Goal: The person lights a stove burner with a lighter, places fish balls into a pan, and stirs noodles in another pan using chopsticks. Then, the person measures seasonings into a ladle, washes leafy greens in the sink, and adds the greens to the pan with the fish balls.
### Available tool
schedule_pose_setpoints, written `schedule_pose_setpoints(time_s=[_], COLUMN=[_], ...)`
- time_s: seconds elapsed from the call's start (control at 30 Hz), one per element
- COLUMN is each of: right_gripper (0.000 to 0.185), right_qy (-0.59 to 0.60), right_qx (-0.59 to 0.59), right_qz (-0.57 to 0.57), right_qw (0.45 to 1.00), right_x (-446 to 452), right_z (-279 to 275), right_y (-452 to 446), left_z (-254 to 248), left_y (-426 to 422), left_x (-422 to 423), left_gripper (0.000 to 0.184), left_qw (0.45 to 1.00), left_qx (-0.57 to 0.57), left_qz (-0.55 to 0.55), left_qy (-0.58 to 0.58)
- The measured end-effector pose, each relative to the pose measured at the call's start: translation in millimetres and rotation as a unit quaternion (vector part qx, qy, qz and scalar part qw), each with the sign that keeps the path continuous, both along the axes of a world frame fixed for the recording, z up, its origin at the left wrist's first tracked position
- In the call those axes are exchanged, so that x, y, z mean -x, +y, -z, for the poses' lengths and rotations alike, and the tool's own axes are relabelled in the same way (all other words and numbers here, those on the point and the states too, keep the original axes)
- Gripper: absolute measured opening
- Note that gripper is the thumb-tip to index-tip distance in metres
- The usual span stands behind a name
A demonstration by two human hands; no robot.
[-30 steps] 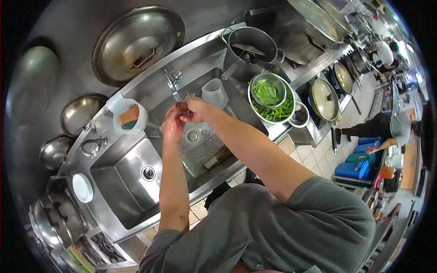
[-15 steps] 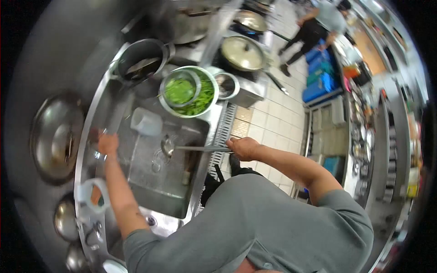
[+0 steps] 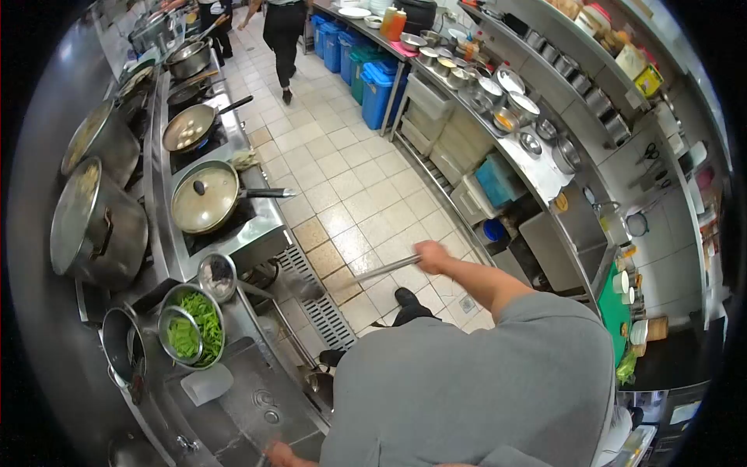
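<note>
My right hand (image 3: 433, 257) is closed around the end of a long metal ladle handle (image 3: 389, 268). The ladle points left over the floor and drain grate, its bowl end smeared by motion. At the bottom of the view, my left hand (image 3: 283, 453) hangs over the near edge of the sink (image 3: 241, 424); its fingers are too indistinct to read. A translucent plastic container (image 3: 207, 384) lies in the sink. By the sink's far end sit a bowl of cut greens (image 3: 210, 311) with a smaller strainer of greens (image 3: 184, 336) in it, and a small metal pot (image 3: 217, 278).
A lidded pan (image 3: 205, 196) with its handle sticking out sits on the stove, with another pan (image 3: 189, 128) behind. Large stockpots (image 3: 101, 226) line the left. A counter (image 3: 537, 175) with metal bowls runs along the right. Two people (image 3: 284, 39) stand at the far end.
My view has swung right and up, away from the sink to the aisle. The ladle has moved out from over the sink in my right hand. My left hand has come back nearer me.
</note>
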State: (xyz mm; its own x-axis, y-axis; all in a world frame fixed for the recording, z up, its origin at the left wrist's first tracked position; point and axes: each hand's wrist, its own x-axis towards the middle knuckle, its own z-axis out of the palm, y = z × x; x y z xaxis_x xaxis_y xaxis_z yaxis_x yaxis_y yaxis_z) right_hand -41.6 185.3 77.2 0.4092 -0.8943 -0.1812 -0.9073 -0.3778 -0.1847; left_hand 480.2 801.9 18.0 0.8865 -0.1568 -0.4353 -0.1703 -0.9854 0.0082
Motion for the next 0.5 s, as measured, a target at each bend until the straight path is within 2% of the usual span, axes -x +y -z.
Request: schedule_pose_setpoints(time_s=[0.03, 0.07, 0.1, 0.13, 0.2, 0.23, 0.27, 0.3, 0.33, 0.37, 0.4, 0.43, 0.47, 0.5], right_gripper=[0.025, 0.034, 0.036, 0.038, 0.032, 0.024, 0.02, 0.022, 0.021, 0.02, 0.02, 0.018, 0.017, 0.017], right_qy=[0.072, 0.127, 0.136, 0.143, 0.066, 0.093, 0.077, 0.039, -0.046, -0.13, -0.209, -0.252, -0.293, -0.351], right_qx=[-0.057, -0.169, -0.18, -0.191, -0.199, -0.212, -0.194, -0.337, -0.338, -0.34, -0.365, -0.39, -0.412, -0.443], right_qz=[0.088, 0.159, 0.175, 0.193, 0.228, 0.123, 0.129, 0.219, 0.237, 0.25, 0.32, 0.33, 0.336, 0.295], right_qw=[0.992, 0.964, 0.958, 0.952, 0.951, 0.965, 0.97, 0.915, 0.91, 0.897, 0.849, 0.822, 0.795, 0.771], right_x=[37.4, 77.3, 127.9, 161.3, 171.1, 172.0, 172.2, 162.0, 164.0, 166.6, 144.9, 134.7, 128.8, 125.9], right_z=[-19.9, -28.9, -9.6, 12.7, 9.4, 28.2, 69.1, 62.8, 67.0, 71.8, 6.2, -34.3, -66.3, -87.8], right_y=[-6.3, -14.9, -23.4, -29.9, -42.8, -55.2, -71.2, -92.6, -108.3, -124.3, -136.3, -150.4, -166.6, -183.7], left_z=[-31.1, -39.4, -48.2, -57.9, -160.0, -189.8, -179.7, -189.7, -196.3, -181.8, -192.3, -170.5, -175.2, -179.1], left_y=[-34.6, -66.8, -99.1, -151.1, -300.0, -368.0, -421.8, -483.8, -544.0, -598.4, -653.4, -700.3, -738.7, -774.0], left_x=[4.7, 11.0, 17.4, 14.6, 72.3, 107.9, 125.1, 161.7, 200.5, 228.5, 277.7, 316.3, 365.0, 401.3], left_gripper=[0.046, 0.044, 0.043, 0.042, 0.04, 0.042, 0.044, 0.047, 0.053, 0.063, 0.067, 0.074, 0.064, 0.054], left_qw=[0.999, 0.995, 0.986, 0.976, 0.946, 0.924, 0.898, 0.866, 0.845, 0.778, 0.77, 0.746, 0.703, 0.656], left_qx=[0.012, 0.044, 0.075, 0.129, 0.276, 0.351, 0.375, 0.411, 0.387, 0.381, 0.355, 0.357, 0.337, 0.317], left_qz=[0.01, 0.022, 0.036, -0.002, 0.141, 0.153, 0.229, 0.28, 0.362, 0.497, 0.523, 0.546, 0.612, 0.673], left_qy=[-0.041, -0.091, -0.141, -0.176, -0.1, -0.024, 0.012, 0.058, 0.068, 0.044, 0.086, 0.134, 0.132, 0.129])
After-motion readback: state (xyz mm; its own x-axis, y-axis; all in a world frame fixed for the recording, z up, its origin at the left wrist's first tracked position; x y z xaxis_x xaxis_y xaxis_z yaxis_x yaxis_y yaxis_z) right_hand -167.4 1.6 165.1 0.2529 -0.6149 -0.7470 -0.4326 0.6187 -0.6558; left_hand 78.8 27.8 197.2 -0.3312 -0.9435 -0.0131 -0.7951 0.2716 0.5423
